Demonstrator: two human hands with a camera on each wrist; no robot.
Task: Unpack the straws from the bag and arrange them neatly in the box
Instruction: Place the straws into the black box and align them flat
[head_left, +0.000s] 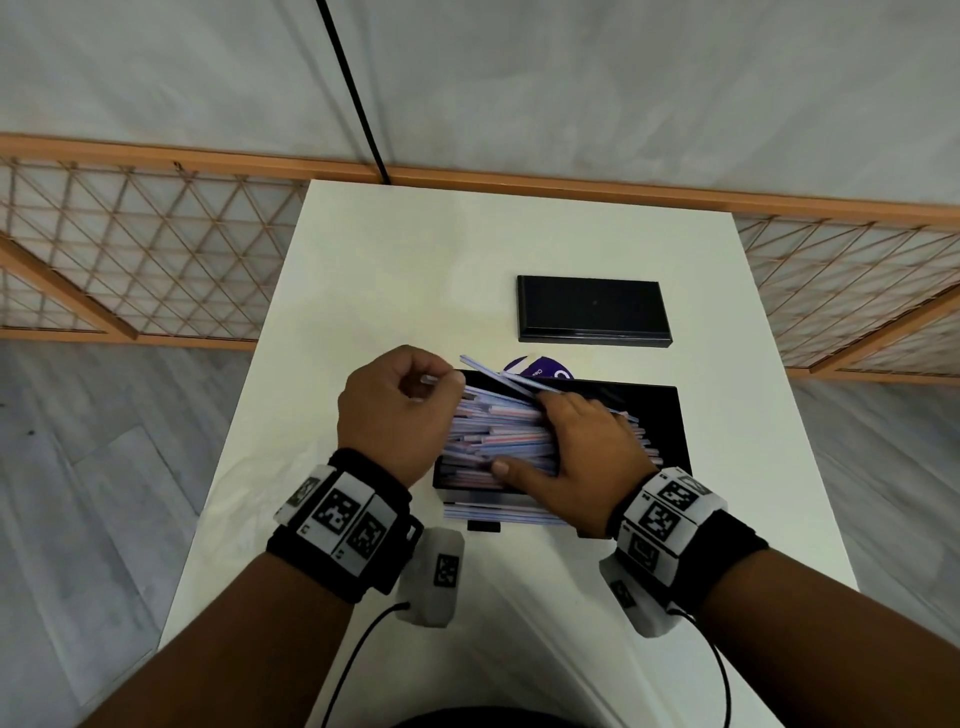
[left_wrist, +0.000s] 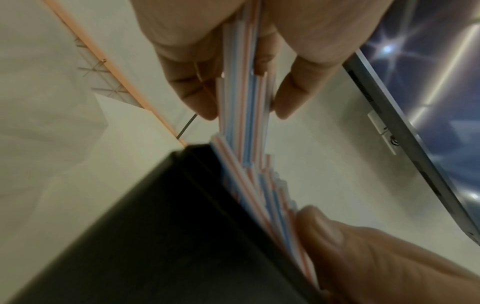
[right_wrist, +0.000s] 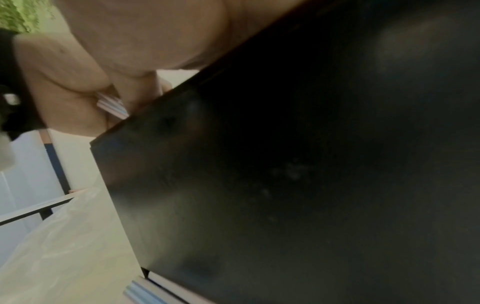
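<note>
An open black box (head_left: 670, 431) sits mid-table, piled with red-and-blue striped straws (head_left: 493, 434) lying crosswise and unevenly. My left hand (head_left: 431, 384) is curled at the pile's left end and grips a small bunch of straws (left_wrist: 246, 123) between its fingers, just above the box wall (left_wrist: 130, 226). My right hand (head_left: 540, 431) lies flat on top of the pile, fingers spread and thumb stretched along its near side. A few straws (head_left: 498, 512) lie outside the box against its front wall. The bag's purple label (head_left: 540, 370) shows behind the box.
The black lid (head_left: 592, 309) lies flat at the back of the white table (head_left: 363, 260). Crumpled clear plastic (right_wrist: 64, 236) spreads over the table left of the box. A wooden lattice rail (head_left: 156, 249) runs behind the table.
</note>
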